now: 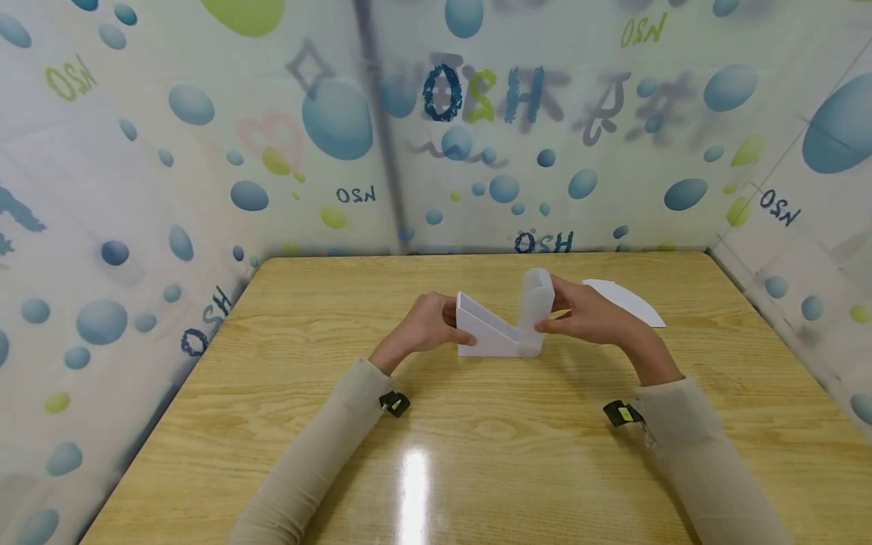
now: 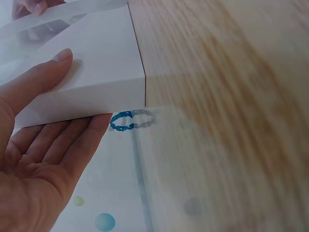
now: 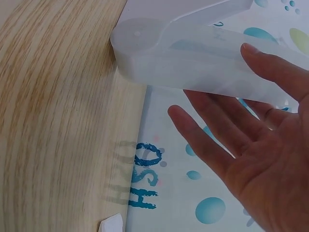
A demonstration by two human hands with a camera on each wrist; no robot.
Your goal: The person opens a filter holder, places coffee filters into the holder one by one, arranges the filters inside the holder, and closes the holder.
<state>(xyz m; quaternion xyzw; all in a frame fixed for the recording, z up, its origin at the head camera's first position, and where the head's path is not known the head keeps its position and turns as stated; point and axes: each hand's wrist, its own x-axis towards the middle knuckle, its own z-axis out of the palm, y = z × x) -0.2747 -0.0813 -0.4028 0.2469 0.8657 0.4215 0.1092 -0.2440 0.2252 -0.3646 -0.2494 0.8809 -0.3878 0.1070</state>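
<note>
A white case point(image 1: 487, 333) with a slanted open top stands on the table, with a translucent swivel cover point(image 1: 536, 303) raised upright at its right end. My left hand point(image 1: 431, 324) grips the case's left end, thumb on the near face; in the left wrist view the thumb point(image 2: 50, 72) lies on the white side and the fingers pass beneath its edge. With my right hand point(image 1: 589, 312) I hold the raised cover between thumb and fingers. The right wrist view shows the cover point(image 3: 203, 63) joined to the case at a rounded corner point(image 3: 137, 41).
Behind my right hand lies a flat white fan-shaped piece point(image 1: 627, 300) on the wooden table point(image 1: 490, 431). A curtain point(image 1: 436, 166) printed with blue and green drops rises behind the table's far edge. Black straps point(image 1: 395, 403) sit at both wrists.
</note>
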